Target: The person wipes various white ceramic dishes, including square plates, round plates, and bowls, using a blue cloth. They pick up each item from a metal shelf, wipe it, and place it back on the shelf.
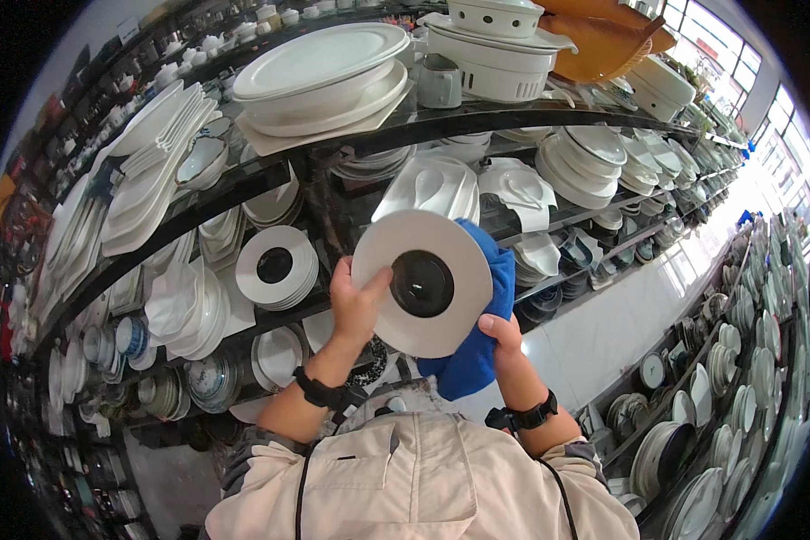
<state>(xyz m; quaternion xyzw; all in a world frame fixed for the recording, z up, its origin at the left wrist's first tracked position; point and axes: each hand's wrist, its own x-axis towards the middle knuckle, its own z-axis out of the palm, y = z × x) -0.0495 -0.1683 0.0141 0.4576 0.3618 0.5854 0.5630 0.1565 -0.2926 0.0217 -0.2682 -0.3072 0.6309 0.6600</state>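
A wide-rimmed white plate (422, 337) with a round black center is held up in front of my chest. My left hand (361, 300) grips its left rim, the thumb lying over the face. On the other side, my right hand (503, 337) holds a blue cloth (469, 368) against the plate's right edge. Part of the cloth is hidden behind the plate. A stack of similar white plates with a black center (293, 273) stands on the shelf to the left of the held plate.
A dark-edged shelf unit (445, 125) rises ahead, carrying large oval platters (324, 57), a white lidded pot (489, 64) and a grey pitcher (439, 81). Leaf-shaped brown dishes (594, 50) sit farther right. A pale floor aisle (580, 344) separates it from another crowded shelf at right (722, 405).
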